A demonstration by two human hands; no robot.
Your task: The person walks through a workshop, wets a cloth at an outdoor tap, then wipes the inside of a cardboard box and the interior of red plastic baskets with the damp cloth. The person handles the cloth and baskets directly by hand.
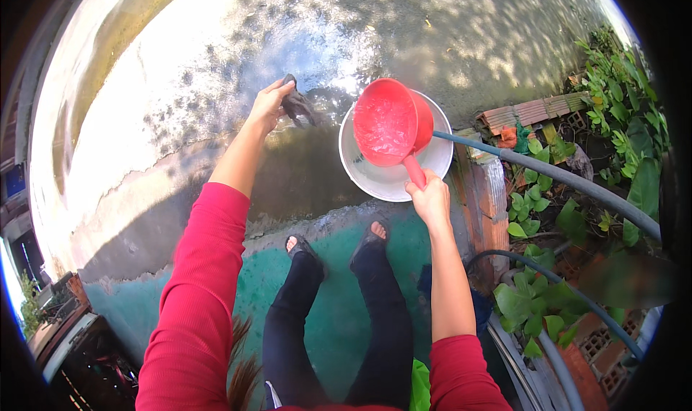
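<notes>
In the head view I see the left hand (pixel 269 107) pinching a dark item (pixel 297 108) that hangs past its fingertips; the right hand (pixel 431 199) wraps the red dipper (pixel 424 119)'s handle, the water-filled cup above a white basin (pixel 360 172).

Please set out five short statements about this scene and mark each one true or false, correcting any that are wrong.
1. The right grip holds the red dipper by its handle. True.
2. The left grip is empty. False: the left grip holds a dark item.
3. There is water in the red dipper. True.
4. The blue-grey hose comes in from the left of the picture. False: the blue-grey hose comes in from the right.
5. In this view, the red dipper hides part of the white basin. True.
</notes>
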